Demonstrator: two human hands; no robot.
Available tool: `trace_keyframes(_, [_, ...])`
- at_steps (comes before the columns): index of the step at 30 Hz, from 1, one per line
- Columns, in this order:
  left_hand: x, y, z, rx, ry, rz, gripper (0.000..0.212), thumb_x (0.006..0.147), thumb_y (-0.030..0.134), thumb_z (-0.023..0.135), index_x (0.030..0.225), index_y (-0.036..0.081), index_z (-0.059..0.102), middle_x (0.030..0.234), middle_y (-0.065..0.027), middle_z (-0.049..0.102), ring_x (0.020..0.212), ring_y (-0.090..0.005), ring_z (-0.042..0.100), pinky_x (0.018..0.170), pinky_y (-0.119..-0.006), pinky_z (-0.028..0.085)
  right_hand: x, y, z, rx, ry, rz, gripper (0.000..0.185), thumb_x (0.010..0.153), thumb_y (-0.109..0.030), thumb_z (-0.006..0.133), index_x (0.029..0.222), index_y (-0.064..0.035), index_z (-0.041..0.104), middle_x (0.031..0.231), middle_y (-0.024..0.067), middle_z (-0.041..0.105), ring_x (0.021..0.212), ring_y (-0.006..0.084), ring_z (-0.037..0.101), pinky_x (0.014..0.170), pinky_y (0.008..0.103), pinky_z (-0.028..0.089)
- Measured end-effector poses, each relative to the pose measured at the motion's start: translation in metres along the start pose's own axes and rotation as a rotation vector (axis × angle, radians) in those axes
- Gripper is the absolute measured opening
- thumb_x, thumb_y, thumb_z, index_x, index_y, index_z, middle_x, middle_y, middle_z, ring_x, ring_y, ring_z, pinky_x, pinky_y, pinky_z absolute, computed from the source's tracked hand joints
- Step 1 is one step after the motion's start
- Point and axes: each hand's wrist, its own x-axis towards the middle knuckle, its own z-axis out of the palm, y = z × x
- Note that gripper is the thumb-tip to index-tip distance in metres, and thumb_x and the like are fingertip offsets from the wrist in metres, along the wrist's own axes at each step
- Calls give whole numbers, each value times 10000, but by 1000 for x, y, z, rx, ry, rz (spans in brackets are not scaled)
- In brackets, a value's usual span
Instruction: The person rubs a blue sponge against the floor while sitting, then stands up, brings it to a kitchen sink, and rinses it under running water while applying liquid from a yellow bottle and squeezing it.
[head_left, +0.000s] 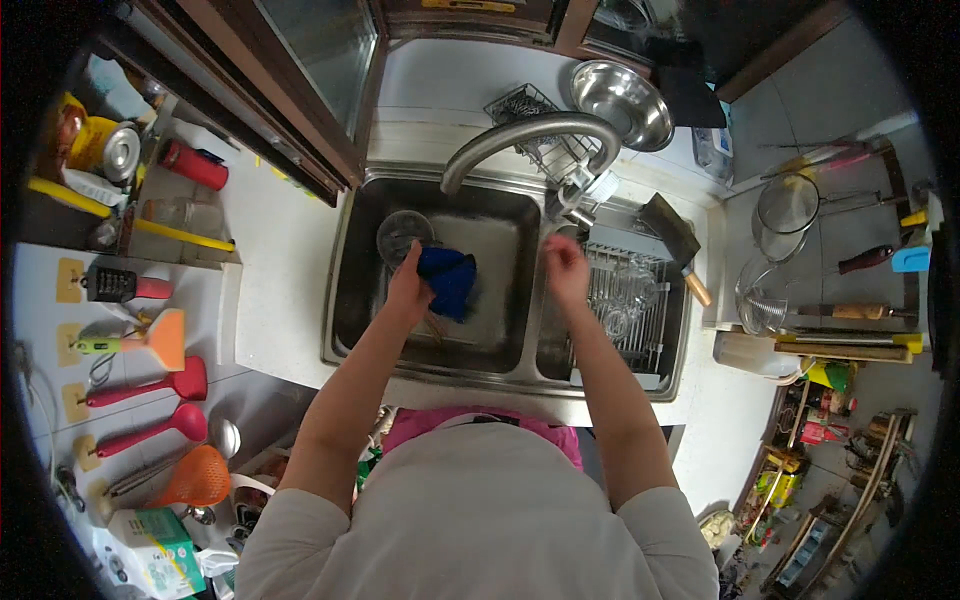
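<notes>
My left hand grips a dark blue cloth above the left basin of a stainless steel sink. Partly behind the hand and cloth is a round drain strainer on the basin floor. Blurred, my right hand hovers over the divider between the basins, its fingers curled; nothing shows in it. Just beyond it stands the base of the tap, whose curved spout arches over the left basin. No water stream is visible.
Clear glassware sits on a wire rack in the right basin. A cleaver rests at that basin's far right corner. Behind the tap are a wire basket and a steel bowl. An open window sash juts in at left.
</notes>
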Motion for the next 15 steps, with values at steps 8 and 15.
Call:
trace_keyframes(8, [-18, 41, 51, -209, -16, -121, 440, 989, 249, 450, 1396, 105, 361, 894, -27, 574, 512, -87, 449, 437, -280, 355, 96, -55, -45, -458, 150, 141, 329, 827, -124, 614, 1112, 29, 548, 1027, 195, 654, 916, 270, 652, 775, 356, 498])
trace_keyframes(15, [26, 29, 49, -188, -162, -29, 245, 925, 331, 573, 1041, 115, 577, 881, -4, 624, 698, -104, 557, 580, -266, 450, 128, 34, -86, -627, 65, 56, 261, 843, -216, 650, 1005, -13, 621, 780, 85, 671, 665, 171, 653, 542, 315, 520])
